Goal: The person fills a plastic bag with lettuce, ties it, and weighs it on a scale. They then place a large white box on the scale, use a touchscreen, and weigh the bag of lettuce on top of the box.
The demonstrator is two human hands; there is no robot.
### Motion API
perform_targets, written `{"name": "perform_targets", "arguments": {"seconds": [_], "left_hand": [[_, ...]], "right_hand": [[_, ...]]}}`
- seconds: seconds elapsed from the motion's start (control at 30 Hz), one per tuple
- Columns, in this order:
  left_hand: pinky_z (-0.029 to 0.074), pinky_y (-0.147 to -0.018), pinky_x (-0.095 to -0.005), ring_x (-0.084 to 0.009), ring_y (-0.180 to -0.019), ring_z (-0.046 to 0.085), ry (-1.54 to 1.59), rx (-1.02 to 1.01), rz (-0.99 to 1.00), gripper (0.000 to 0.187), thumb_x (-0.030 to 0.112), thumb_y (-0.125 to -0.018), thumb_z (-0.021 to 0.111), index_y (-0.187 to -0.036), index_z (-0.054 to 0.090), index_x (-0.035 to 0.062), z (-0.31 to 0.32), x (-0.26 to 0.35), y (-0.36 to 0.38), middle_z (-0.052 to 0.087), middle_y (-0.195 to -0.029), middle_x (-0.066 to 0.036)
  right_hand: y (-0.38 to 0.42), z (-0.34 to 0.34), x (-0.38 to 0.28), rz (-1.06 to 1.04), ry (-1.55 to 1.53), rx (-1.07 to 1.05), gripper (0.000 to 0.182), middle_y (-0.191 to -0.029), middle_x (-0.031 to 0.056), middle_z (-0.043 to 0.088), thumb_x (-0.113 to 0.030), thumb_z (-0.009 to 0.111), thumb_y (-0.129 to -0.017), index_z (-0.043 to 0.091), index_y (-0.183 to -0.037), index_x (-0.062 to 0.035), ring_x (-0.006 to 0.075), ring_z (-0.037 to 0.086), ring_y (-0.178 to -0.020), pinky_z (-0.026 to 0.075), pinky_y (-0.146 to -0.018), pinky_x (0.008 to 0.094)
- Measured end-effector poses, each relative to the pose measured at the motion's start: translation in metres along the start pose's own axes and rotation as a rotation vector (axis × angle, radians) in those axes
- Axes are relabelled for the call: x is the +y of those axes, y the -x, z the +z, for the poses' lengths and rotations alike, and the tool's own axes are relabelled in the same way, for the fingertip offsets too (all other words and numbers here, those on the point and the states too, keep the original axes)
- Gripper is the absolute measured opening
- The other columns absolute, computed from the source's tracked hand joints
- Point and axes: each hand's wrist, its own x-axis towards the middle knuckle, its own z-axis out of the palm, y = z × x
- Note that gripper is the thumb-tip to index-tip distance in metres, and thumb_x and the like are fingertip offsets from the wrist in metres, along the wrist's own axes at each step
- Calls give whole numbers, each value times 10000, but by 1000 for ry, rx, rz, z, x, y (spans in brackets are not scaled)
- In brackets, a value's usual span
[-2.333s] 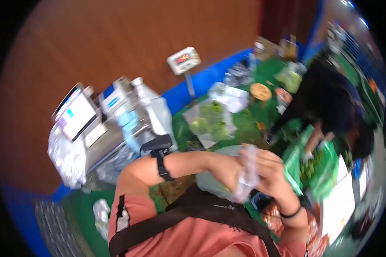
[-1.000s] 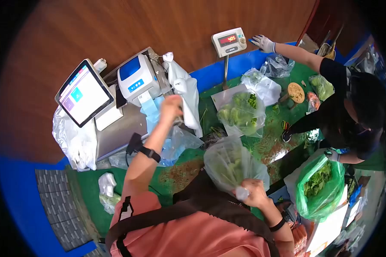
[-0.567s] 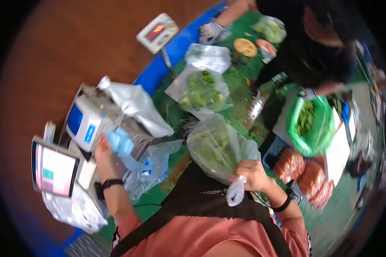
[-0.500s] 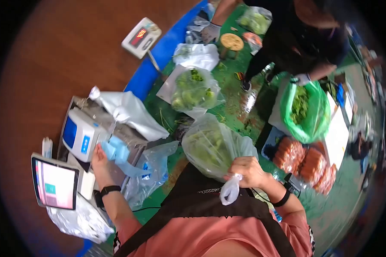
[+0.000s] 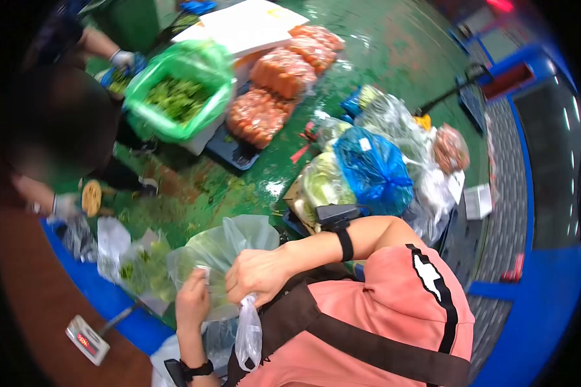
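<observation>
My right hand [image 5: 258, 276] is closed round the gathered neck of a clear plastic bag [image 5: 239, 235], and the twisted tail of the bag hangs below the fist. Pale green vegetables show through the plastic. My left hand [image 5: 192, 300] is beside the bag, its fingers pinched on a small white label [image 5: 204, 272] close against the plastic. Another clear bag of greens [image 5: 145, 267] lies just left of the held one.
A person in gloves works at the left by a green bag of leafy greens [image 5: 179, 97]. Packs of carrots [image 5: 259, 116] lie beside it. A blue bag [image 5: 372, 169] and several clear produce bags stand at the right. A scale display [image 5: 87, 340] is at lower left.
My view has swung to the right. My left hand has left the label printer and come to the bag with a small white label. My right hand still grips the bag's neck.
</observation>
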Motion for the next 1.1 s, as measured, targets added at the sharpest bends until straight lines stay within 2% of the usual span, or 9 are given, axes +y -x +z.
{"name": "perform_targets", "arguments": {"seconds": [0.13,0.23,0.3,0.47,0.8,0.9,0.93,0.97,1.1], "left_hand": [[274,-1030,-394,-277,-1197,436,896,-346,-214,343,133,-828,494,-1151,512,19,34,35,-83,488,-1264,-111],[-39,-1062,-503,-281,-1344,167,139,-840,305,628,499,-893,245,-1369,299,92,80,115,-169,316,-1405,-97],[-50,-1056,-535,-291,-1344,148,131,-881,379,597,478,-913,237,-1368,297,96,132,161,-221,301,-1410,-90],[45,-1041,-566,-303,-1312,228,279,-485,471,494,435,-896,396,-1311,409,167,150,229,-253,397,-1348,-96],[421,-888,-355,-295,-1013,563,145,-424,-400,384,319,-838,548,-1072,599,18,126,10,-73,612,-1045,-159],[468,-787,-345,-264,-935,603,157,-311,-580,418,358,-812,577,-1066,594,27,121,-17,-4,631,-998,-145],[471,-766,-345,-252,-901,610,200,-288,-690,421,364,-814,576,-1093,580,49,121,-20,19,641,-961,-128],[474,-758,-336,-236,-863,616,207,-292,-756,430,357,-813,584,-1114,566,51,120,-22,41,647,-928,-109],[477,-722,-301,-180,-809,616,387,-170,-935,411,326,-807,608,-1108,571,50,147,-40,122,648,-889,-74]], "right_hand": [[91,-63,-24,167,167,188,193,-657,49,495,-230,655,-669,525,-706,-93,250,542,-680,427,-532,369],[161,-119,-34,262,375,278,193,-719,60,539,-175,669,-613,555,-749,-100,265,559,-732,457,-585,374],[208,-167,-48,461,544,268,319,-812,71,577,-120,698,-541,580,-836,-90,277,575,-792,477,-651,373],[346,-300,-92,956,930,240,385,-909,83,607,-68,689,-556,605,-931,-101,293,581,-871,477,-743,381],[640,-324,25,1472,1560,-211,107,-858,84,585,-133,514,-753,618,-749,-112,246,568,-806,463,-671,376],[725,-274,90,1963,1122,-146,202,-896,147,628,-76,507,-803,612,-975,-78,292,617,-811,486,-687,416],[688,-287,115,1985,806,-687,287,-996,155,627,-158,615,-757,607,-1024,-54,297,618,-885,487,-730,408],[663,-282,149,2070,780,-653,352,-966,174,632,-230,699,-658,646,-950,-41,311,617,-893,489,-749,396],[521,-193,287,1440,616,-547,283,-858,175,638,-265,667,-657,651,-797,-20,316,609,-824,478,-712,417]]}}
